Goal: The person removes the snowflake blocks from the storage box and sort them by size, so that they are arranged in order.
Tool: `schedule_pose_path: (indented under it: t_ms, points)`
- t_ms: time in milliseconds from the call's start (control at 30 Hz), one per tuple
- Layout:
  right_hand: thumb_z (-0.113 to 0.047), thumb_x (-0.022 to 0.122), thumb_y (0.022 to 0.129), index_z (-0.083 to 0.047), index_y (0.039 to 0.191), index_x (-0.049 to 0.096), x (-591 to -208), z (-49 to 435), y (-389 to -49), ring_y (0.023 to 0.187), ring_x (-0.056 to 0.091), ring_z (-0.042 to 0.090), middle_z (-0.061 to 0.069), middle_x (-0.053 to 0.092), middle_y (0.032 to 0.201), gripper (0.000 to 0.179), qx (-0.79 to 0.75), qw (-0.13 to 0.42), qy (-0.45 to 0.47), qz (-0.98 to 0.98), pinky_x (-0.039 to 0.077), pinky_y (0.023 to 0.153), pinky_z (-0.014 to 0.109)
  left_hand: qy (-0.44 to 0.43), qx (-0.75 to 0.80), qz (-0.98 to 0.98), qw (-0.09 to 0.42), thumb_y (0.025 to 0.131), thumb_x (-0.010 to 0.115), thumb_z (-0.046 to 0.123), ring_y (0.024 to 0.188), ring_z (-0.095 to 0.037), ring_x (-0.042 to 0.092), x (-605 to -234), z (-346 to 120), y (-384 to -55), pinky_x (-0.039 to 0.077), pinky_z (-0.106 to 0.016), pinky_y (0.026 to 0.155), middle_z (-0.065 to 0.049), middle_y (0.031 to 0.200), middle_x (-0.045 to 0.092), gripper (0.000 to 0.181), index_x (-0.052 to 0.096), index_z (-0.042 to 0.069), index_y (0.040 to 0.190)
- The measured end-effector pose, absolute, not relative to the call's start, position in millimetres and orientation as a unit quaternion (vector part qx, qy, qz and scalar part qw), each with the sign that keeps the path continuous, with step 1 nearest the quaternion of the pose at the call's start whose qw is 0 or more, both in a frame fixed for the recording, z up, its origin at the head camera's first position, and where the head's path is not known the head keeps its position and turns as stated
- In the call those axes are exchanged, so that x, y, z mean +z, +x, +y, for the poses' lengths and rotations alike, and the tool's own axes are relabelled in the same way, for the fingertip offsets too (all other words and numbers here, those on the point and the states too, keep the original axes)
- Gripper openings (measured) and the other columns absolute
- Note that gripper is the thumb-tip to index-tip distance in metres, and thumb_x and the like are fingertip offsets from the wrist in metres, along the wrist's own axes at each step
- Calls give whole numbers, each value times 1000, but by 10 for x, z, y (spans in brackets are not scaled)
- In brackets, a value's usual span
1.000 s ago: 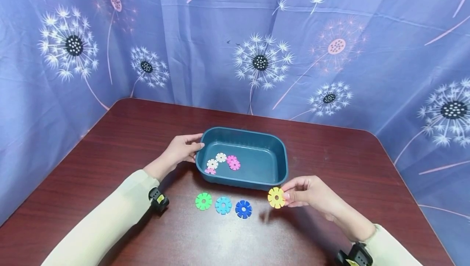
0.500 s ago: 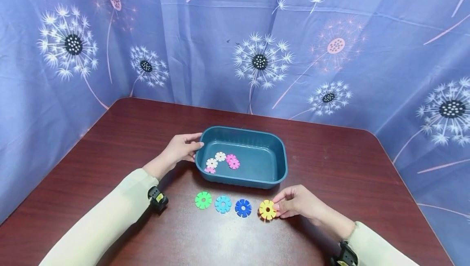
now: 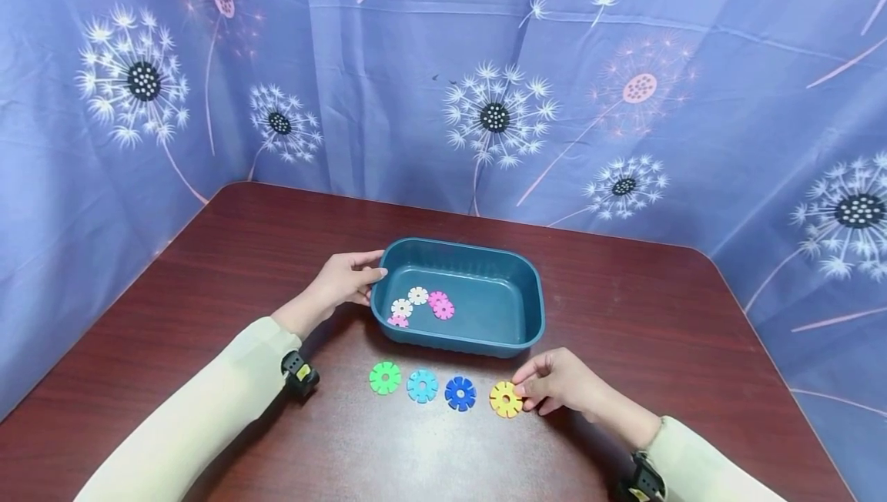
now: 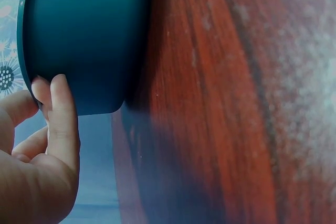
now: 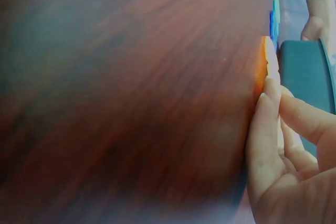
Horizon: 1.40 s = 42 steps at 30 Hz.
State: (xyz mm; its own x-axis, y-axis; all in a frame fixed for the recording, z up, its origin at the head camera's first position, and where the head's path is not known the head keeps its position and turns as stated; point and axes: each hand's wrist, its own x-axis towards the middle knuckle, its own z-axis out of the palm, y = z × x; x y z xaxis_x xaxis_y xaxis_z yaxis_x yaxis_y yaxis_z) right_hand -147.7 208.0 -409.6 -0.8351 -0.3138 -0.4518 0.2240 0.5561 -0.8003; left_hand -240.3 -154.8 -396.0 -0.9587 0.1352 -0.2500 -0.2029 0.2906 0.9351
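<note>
The yellow disc (image 3: 500, 400) was at the right end of a row, just beside the dark blue disc (image 3: 453, 394); whether it lay fully flat, you couldn't tell. Your right hand (image 3: 563, 386) pinched its right edge between thumb and fingers, so most of the disc stuck out leftward past the fingertips, an edge hold that probably kept its face free and the row undisturbed. Beyond sat the light blue disc (image 3: 416, 386) and green disc (image 3: 378, 379), spaced apart on the table (image 3: 658, 309). Behind them, your left hand (image 3: 339, 284) gripped the left end of the tub (image 3: 485, 308), seemingly to steady it, with white discs (image 3: 418, 290) and pink discs (image 3: 444, 305) inside.
</note>
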Motion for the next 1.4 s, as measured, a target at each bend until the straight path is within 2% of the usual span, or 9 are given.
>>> schedule_pose_path:
  t_ms: [833, 1033, 1233, 1400]
  points:
    - [-3, 79, 85, 1, 86, 73, -4090, 1977, -1451, 55, 62, 9, 1, 70, 70, 8, -407, 252, -43, 877, 59, 53, 28, -27, 596, 789, 146, 101, 63, 13, 54, -4, 60, -3948, -1532, -2395, 60, -20, 60, 4, 61, 59, 55, 46, 4, 153]
    - [-6, 77, 88, 4, 96, 73, -4093, 2038, -1475, 59, 62, 9, 2, 74, 78, 13, -435, 283, -55, 853, 59, 56, 27, -27, 597, 788, 147, 101, 64, 13, 54, -4, 60, -3941, -1525, -2392, 60, -19, 60, 5, 61, 60, 55, 47, 5, 153]
    - [-17, 74, 94, 7, 114, 67, -4035, 2164, -1556, 77, 65, 13, 1, 75, 92, 31, -472, 354, -94, 802, 61, 69, 29, -27, 596, 789, 145, 101, 64, 13, 54, -4, 60, -3948, -1535, -2403, 60, -19, 60, 5, 62, 60, 55, 47, 4, 153]
    - [-17, 71, 96, 10, 119, 64, -4023, 2229, -1575, 85, 64, 12, -1, 72, 95, 36, -488, 383, -116, 776, 60, 75, 28, -27, 598, 788, 144, 101, 64, 13, 54, -4, 60, -3947, -1543, -2396, 60, -19, 60, 5, 61, 60, 55, 47, 4, 153]
